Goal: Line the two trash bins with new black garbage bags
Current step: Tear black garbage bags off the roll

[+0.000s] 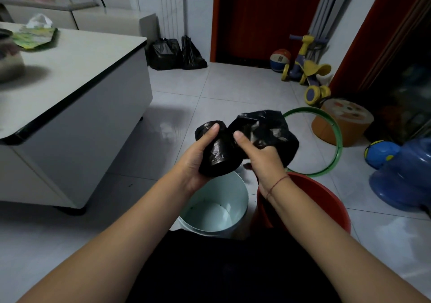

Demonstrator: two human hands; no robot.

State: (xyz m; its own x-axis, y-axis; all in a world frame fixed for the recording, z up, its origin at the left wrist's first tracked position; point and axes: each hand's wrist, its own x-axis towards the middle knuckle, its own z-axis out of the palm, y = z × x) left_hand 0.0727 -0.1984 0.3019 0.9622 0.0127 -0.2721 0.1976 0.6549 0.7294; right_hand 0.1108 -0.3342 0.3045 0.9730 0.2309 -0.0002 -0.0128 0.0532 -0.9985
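Above the two bins on the tiled floor point(210, 85), my left hand point(196, 160) is wrapped around a roll of black garbage bags point(218, 153), thumb lying along its top. My right hand point(263, 155) pinches a crumpled loose bag point(265, 130) just beside the roll; I cannot tell whether it is torn free. Below my wrists stand the white bin point(217, 209), unlined, and the red bin point(326, 204) to its right, close together. A green hoop point(335, 144) lies beyond the red bin. Two full black sacks point(175, 53) sit by the far wall, near the white surface point(77, 57).
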